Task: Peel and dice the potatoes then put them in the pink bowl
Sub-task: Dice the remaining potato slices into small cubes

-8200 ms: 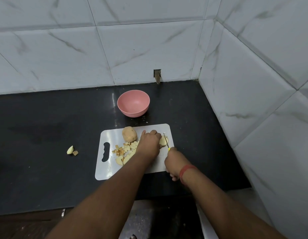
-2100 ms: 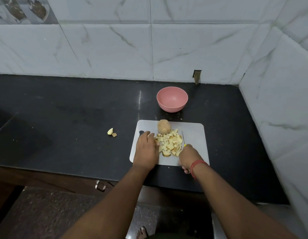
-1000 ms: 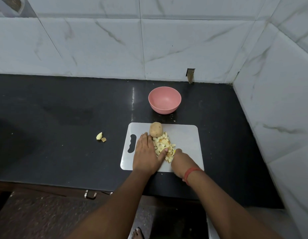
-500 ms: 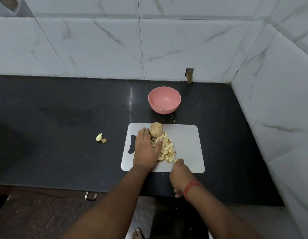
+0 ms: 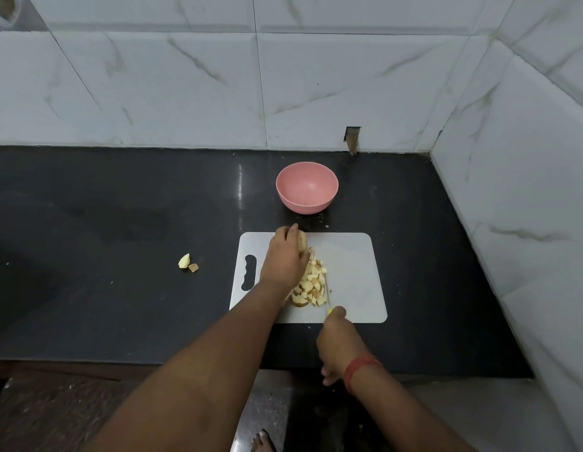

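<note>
the left hand covers most of the whole potato, so only its right edge shows. the knife shows as a thin edge-on line, its yellow handle almost wholly buried in the right hand. the left forearm hides part of the diced potato pile. a bare foot is cut off by the bottom edge.

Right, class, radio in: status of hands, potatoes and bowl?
Left hand grips whole potato. Right hand holds knife beside diced pile. Pink bowl empty, unobstructed.
</note>
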The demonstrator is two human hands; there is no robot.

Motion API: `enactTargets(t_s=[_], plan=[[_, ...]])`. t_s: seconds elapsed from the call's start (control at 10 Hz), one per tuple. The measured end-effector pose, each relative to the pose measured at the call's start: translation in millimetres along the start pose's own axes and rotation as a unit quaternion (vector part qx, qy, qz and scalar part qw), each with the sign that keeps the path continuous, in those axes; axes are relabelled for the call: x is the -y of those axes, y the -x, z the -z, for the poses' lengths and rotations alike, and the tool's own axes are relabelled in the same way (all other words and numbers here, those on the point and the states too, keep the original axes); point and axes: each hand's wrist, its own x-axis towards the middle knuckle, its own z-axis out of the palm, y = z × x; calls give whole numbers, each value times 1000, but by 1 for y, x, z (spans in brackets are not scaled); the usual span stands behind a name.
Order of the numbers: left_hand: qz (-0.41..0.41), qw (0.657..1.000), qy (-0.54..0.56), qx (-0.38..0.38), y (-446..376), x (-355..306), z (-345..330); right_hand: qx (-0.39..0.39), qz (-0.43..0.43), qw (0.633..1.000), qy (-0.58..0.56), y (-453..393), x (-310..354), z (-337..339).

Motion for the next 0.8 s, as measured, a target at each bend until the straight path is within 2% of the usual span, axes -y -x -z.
enactTargets(t_s=[0.1,0.2,0.3,0.4,0.5,0.6,0.8], plan=[[21,998,54,22,-3,1,2,-19,-89,993,-73,-5,1,8],[42,993,111,11,-2,-4,4,-19,-129,987,-90,-5,-6,6],[46,986,158,-11,-3,-6,6,-39,21,997,58,-3,-19,-1],[72,975,207,-42,-4,-9,14,-46,169,970,168,0,-35,5],[118,963,226,-84,-2,-6,24,-36,222,943,244,0,-42,16],[148,948,255,-121,1,2,29,-30,239,934,264,0,-43,24],[204,909,307,-197,11,5,35,-129,279,947,88,-16,-10,21]])
